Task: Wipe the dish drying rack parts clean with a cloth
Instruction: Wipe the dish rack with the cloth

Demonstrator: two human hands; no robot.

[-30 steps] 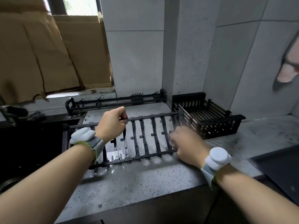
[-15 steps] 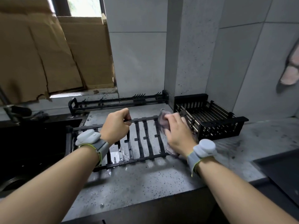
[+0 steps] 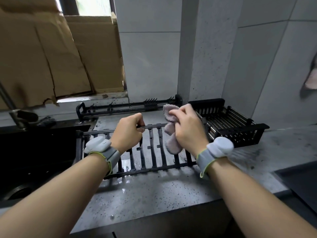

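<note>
Evidently left hand [image 3: 127, 133] fingers curl round the slatted rack's [image 3: 154, 152] far rail, steadying it; right hand [image 3: 186, 129] fingers clutch the cloth [image 3: 169, 134] just beside, for wiping.

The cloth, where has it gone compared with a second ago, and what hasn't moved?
The right hand brought the cloth from the rack's near right corner up to its far rail. The left hand kept gripping that rail; the rack and basket stayed put.
</note>
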